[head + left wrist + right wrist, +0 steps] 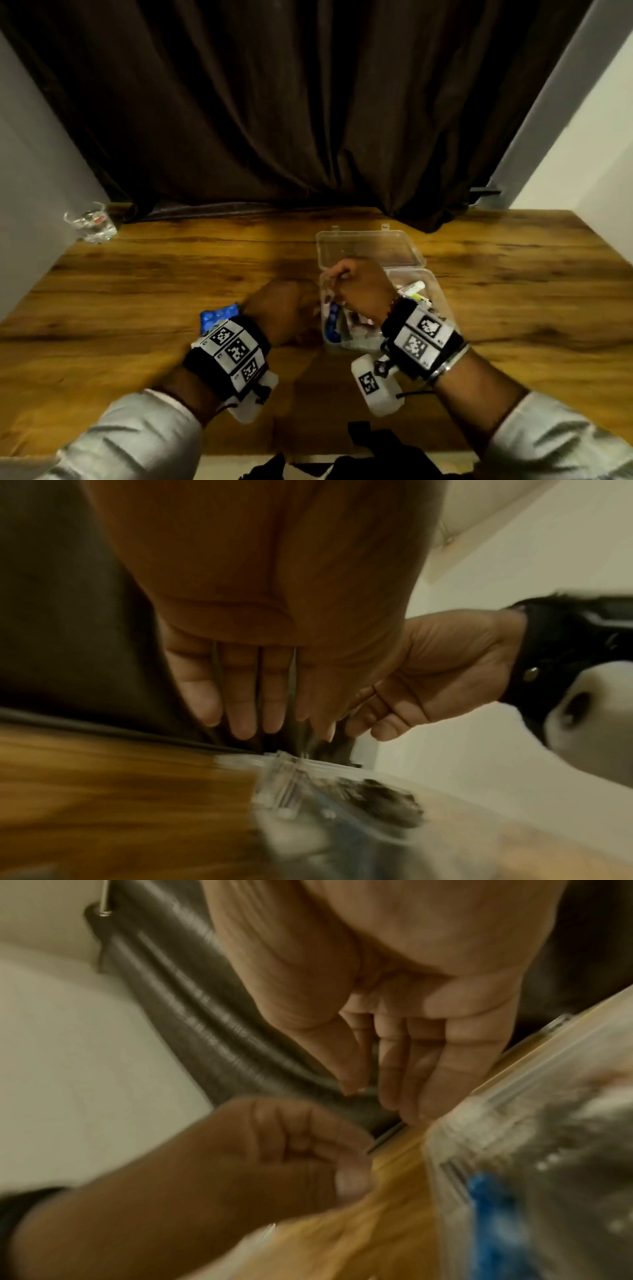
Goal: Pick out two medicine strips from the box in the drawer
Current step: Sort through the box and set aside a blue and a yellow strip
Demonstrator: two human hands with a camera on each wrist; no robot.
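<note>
Hands: my right hand reached empty-fingered into clear box; left hand grip unclear | Progress: blue strip on counter; second remained.

Left hand hangs just left of the clear box, fingers straight and together. Right hand hovers over it, fingers loosely bent, holding nothing.

Blue strip, brown curtain
</note>
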